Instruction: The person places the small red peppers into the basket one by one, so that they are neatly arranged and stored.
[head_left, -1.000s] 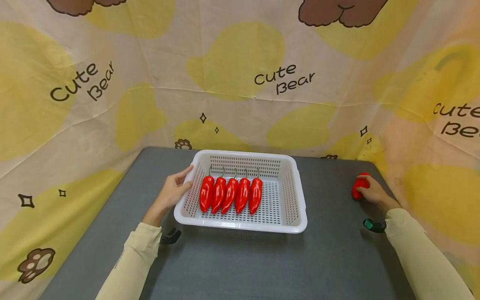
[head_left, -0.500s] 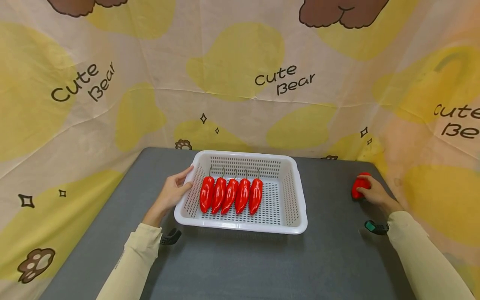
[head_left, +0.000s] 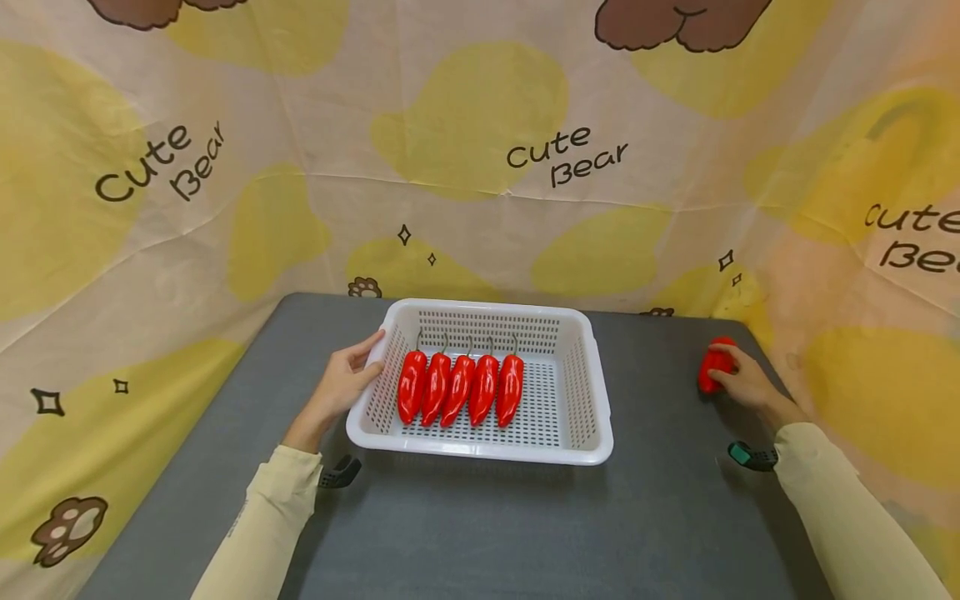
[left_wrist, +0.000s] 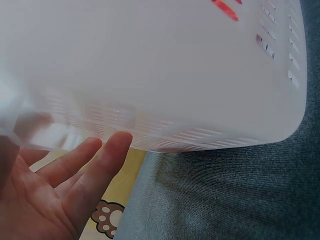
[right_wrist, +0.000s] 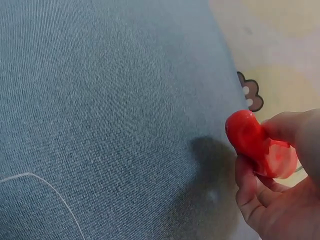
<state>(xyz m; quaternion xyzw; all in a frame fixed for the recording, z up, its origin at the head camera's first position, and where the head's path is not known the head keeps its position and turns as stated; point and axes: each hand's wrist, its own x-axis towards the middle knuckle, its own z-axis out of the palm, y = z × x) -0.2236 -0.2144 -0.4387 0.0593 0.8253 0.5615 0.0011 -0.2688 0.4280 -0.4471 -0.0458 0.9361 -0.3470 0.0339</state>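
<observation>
A white plastic basket (head_left: 480,451) with perforated walls stands mid-table. Several glossy red chili peppers (head_left: 460,390) lie side by side in its left part, stems toward the back. My left hand (head_left: 347,382) grips the basket's left rim, thumb over the edge; in the left wrist view, fingertips (left_wrist: 120,142) touch the outer wall. Far to the right, my right hand (head_left: 746,387) pinches another red chili pepper (head_left: 708,367) between thumb and fingers. In the right wrist view this pepper (right_wrist: 243,132) appears raised, its shadow falling apart from it on the cloth.
Dark grey cloth covers the table (head_left: 480,533). A printed curtain (head_left: 465,125) with bear words and yellow patches hangs behind and along both sides. Black straps (head_left: 341,472) show near the wrists. A thin white line (right_wrist: 27,174) crosses the cloth in the right wrist view.
The right hand and its chili pepper have shifted slightly to the left and away from the table's right edge. The left hand stays at the basket rim, and the basket has not moved.
</observation>
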